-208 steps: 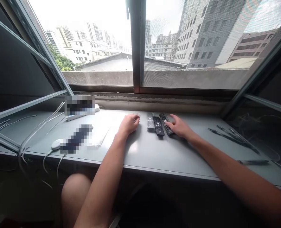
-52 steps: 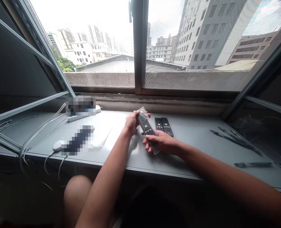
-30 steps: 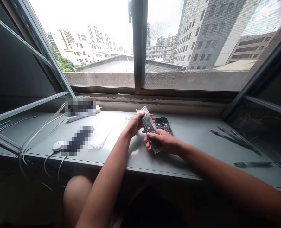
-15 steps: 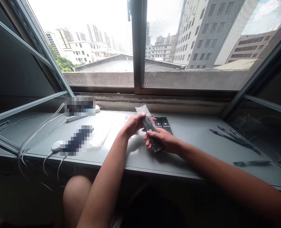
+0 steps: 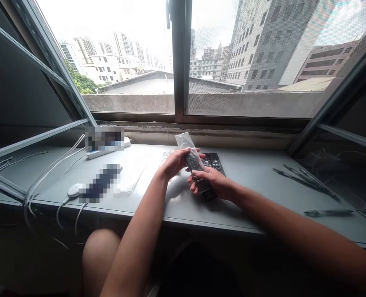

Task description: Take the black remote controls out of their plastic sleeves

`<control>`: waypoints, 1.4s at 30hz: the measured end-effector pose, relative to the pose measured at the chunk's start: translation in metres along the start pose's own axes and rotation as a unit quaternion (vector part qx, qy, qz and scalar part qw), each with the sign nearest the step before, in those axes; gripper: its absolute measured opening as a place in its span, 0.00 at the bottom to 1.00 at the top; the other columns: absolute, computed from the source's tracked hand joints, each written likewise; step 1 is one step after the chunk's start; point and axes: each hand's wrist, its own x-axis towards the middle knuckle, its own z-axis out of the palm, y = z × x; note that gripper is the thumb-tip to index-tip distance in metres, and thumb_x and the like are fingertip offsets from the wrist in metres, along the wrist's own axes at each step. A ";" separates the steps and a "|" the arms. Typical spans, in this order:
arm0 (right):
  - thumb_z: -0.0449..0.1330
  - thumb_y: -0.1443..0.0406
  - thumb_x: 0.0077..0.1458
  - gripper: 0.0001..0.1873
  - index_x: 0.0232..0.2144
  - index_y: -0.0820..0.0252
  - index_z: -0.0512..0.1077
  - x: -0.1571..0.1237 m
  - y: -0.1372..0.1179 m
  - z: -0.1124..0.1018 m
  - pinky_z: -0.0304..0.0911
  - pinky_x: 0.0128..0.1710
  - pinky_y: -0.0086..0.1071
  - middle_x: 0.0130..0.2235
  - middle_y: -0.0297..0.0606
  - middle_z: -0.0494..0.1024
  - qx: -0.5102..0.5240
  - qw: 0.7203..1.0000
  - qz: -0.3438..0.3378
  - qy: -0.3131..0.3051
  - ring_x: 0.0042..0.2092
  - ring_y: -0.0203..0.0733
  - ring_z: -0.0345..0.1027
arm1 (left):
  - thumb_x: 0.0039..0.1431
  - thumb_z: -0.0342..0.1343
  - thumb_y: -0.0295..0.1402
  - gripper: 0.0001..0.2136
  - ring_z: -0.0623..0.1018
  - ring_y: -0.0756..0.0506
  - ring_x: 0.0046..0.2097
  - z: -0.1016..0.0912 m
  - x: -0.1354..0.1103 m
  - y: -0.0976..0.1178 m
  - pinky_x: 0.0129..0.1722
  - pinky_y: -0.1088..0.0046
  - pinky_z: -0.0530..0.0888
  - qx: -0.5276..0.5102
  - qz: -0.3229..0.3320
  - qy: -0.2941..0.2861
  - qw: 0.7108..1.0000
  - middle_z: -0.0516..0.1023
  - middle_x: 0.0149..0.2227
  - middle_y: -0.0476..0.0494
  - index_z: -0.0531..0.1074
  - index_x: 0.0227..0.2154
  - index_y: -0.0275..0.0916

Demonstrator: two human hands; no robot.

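A black remote control (image 5: pixel 205 187) slants between my two hands over the desk, its upper part inside a clear plastic bag (image 5: pixel 183 140). My left hand (image 5: pixel 175 161) is closed on the bag near the remote's far end, thumb on top. Closed round the lower half of the remote, my right hand (image 5: pixel 212 178) has its thumb across the buttons. Loose plastic stands out past the far end. Just behind my right hand, more black remote controls (image 5: pixel 214 160) lie side by side on the desk, partly hidden.
Clear plastic bags (image 5: pixel 132 179) lie left of my hands on the grey desk (image 5: pixel 251 206). Farther left are a blurred dark item (image 5: pixel 99 183), a power strip (image 5: pixel 108 149) and white cables (image 5: pixel 46 165). Several pens (image 5: pixel 306 179) lie at the right. A window stands behind.
More of the plastic bag now stands out beyond the remote's far end, and the remote's near end sits slightly lower and to the right. Both hands have barely moved.
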 end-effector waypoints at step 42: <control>0.67 0.56 0.66 0.15 0.50 0.56 0.79 -0.005 -0.014 0.005 0.65 0.18 0.28 0.71 0.51 0.72 0.009 0.988 -0.116 0.101 0.45 0.56 0.87 | 0.68 0.55 0.35 0.20 0.83 0.39 0.61 -0.018 0.004 0.014 0.60 0.64 0.79 -0.149 0.192 0.220 0.945 0.86 0.56 0.35 0.78 0.59 0.35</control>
